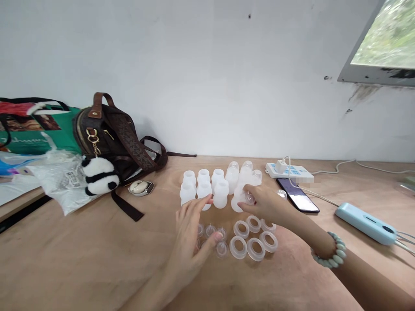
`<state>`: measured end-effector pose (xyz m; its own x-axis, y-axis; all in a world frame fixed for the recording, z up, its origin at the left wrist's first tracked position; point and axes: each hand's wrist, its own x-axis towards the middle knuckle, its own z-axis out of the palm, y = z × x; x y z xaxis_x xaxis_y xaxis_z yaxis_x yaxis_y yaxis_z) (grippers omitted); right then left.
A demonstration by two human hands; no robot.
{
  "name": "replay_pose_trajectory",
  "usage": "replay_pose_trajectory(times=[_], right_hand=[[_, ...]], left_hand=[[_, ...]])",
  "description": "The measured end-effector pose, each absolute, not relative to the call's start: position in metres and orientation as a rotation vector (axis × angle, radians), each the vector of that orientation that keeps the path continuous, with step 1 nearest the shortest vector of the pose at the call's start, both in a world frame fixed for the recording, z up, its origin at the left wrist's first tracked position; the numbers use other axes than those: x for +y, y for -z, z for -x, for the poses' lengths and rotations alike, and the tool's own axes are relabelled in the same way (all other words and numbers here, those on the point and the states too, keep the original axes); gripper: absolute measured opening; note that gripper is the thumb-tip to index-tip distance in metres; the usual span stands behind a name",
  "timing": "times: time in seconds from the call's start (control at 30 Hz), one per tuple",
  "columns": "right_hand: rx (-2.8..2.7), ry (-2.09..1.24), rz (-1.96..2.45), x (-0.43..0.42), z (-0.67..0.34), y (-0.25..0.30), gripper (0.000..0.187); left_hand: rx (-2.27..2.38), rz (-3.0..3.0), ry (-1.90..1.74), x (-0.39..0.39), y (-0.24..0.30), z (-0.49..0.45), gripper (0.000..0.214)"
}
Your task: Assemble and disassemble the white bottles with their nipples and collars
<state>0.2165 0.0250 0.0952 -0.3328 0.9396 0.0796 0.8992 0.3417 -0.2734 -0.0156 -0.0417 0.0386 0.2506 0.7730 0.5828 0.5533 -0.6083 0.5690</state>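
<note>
Small milky baby bottles without tops stand upright in two rows. To their right, several bottles with clear domed tops are grouped together. My right hand curls its thumb and fingers around a front bottle in that group. A clear domed piece shows between the fingers, partly hidden by them. My left hand is open, fingers stretched toward the topless bottles and thumb apart. Beneath its thumb lie several clear nipples, some of them hidden by the hand. Translucent collar rings lie flat beside the nipples.
A phone and a white power strip lie right of the bottles, with a light-blue device and cables farther right. At left are a brown backpack, panda charm, plastic bag and beige gadget. A wall stands behind.
</note>
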Motion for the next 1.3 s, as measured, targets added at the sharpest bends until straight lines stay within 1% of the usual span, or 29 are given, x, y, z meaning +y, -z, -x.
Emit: replay_pose_trajectory(times=[0.13,0.3,0.4,0.43,0.53,0.6,0.73,0.77,0.9,1.07,1.3], right_hand=[[-2.387,-0.246,1.620,0.038,-0.206,-0.092,0.028],[-2.361,-0.266,1.591,0.036,-0.208,-0.092,0.020],[-2.205,-0.287,1.572,0.024,-0.216,-0.092,0.036],[-2.143,-0.295,1.537,0.019,-0.219,-0.091,0.038],[-2.002,-0.298,1.379,0.004,-0.224,-0.083,0.038],[-1.946,-0.296,1.281,-0.004,-0.223,-0.072,0.038],[-1.887,-0.287,1.091,-0.017,-0.214,-0.047,0.034],[-1.876,-0.270,1.036,-0.020,-0.211,-0.042,0.031],[-1.869,-0.204,0.775,-0.029,-0.202,-0.033,0.020],[-1.857,-0.121,0.648,-0.034,-0.199,-0.038,0.016],[-1.901,-0.084,0.655,-0.036,-0.202,-0.041,0.014]], left_hand=[[1.245,-2.275,-1.287,-0.042,-0.039,0.016,0.044],[1.275,-2.279,-1.269,-0.042,-0.040,0.014,0.042],[1.275,-2.287,-1.288,-0.042,-0.038,0.013,0.041],[1.268,-2.292,-1.298,-0.042,-0.038,0.013,0.041],[1.240,-2.297,-1.332,-0.042,-0.036,0.013,0.038],[1.184,-2.266,-1.342,-0.043,-0.037,0.011,0.032],[1.051,-1.953,-1.249,-0.040,-0.042,0.002,0.016],[1.023,-1.829,-1.209,-0.039,-0.043,-0.002,0.016],[0.864,-1.346,-1.056,-0.035,-0.047,-0.018,0.029],[0.715,-0.947,-0.954,-0.038,-0.052,-0.030,0.036],[0.747,-0.743,-0.933,-0.039,-0.052,-0.030,0.027]])
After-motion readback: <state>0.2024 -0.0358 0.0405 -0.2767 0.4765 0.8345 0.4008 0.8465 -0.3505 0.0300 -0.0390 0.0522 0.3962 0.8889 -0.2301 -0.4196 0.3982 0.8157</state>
